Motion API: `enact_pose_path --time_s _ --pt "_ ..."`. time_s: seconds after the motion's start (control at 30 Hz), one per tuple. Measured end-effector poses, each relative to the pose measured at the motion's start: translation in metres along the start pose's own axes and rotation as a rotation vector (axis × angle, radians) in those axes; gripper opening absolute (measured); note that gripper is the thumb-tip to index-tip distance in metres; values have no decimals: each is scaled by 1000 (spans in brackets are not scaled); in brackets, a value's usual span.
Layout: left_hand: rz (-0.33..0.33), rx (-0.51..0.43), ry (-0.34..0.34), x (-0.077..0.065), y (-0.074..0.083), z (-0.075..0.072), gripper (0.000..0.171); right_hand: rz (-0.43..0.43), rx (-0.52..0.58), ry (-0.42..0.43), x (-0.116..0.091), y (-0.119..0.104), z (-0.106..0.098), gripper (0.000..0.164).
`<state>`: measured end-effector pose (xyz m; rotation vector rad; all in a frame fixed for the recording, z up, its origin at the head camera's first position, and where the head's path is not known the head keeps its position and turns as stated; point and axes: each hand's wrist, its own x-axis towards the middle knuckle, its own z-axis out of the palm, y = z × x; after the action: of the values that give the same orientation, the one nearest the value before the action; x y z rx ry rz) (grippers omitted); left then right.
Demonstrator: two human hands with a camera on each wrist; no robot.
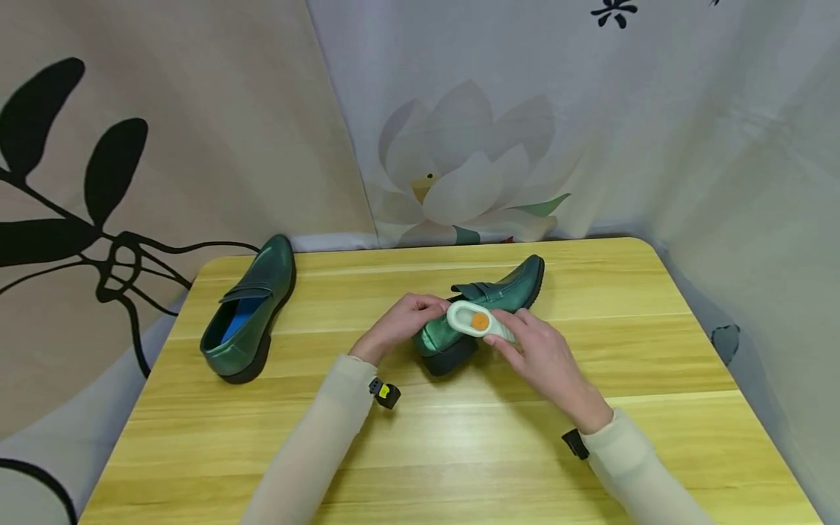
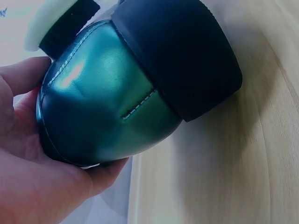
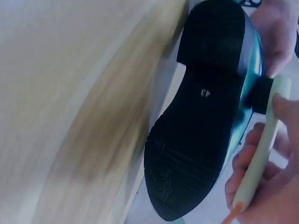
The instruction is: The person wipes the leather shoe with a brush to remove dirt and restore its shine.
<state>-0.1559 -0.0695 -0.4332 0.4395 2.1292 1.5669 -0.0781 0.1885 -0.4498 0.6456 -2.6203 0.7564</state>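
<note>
A green leather loafer (image 1: pixel 515 290) is tilted on its side at mid-table, its toe pointing to the back right. My left hand (image 1: pixel 408 322) grips it at the heel, the thumb and fingers wrapped over the collar in the left wrist view. In my right hand (image 1: pixel 547 357) is a shoe brush with a pale handle (image 3: pixel 261 151) and an orange dot. Its black bristles (image 2: pixel 70 25) lie against the loafer's side near the heel. The black sole (image 3: pixel 201 121), marked 43, faces the right wrist camera.
The matching green loafer (image 1: pixel 274 266) stands upright at the left of the wooden table (image 1: pixel 433 452), its blue insole (image 1: pixel 241 317) showing. A printed curtain (image 1: pixel 499 109) hangs right behind the table's back edge and along its sides.
</note>
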Motion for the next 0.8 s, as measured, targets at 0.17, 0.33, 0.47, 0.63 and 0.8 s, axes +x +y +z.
enact_pose_path --time_s 0.17,0.33,0.47,0.63,0.8 --pt "-9 -18 13 0 -3 0 33 56 17 7 0 -2 1 44" --pt "-13 -18 22 0 -3 1 33 -3 24 -38 -3 -6 6 44" --pt "-6 -8 19 0 -2 1 33 49 15 -2 -5 -3 4 44" --pt "-10 -7 27 -1 -2 1 34 -10 17 -41 -9 -4 4 43" --pt "-21 -8 28 0 -1 2 35 -90 6 -91 -11 -3 4 43"
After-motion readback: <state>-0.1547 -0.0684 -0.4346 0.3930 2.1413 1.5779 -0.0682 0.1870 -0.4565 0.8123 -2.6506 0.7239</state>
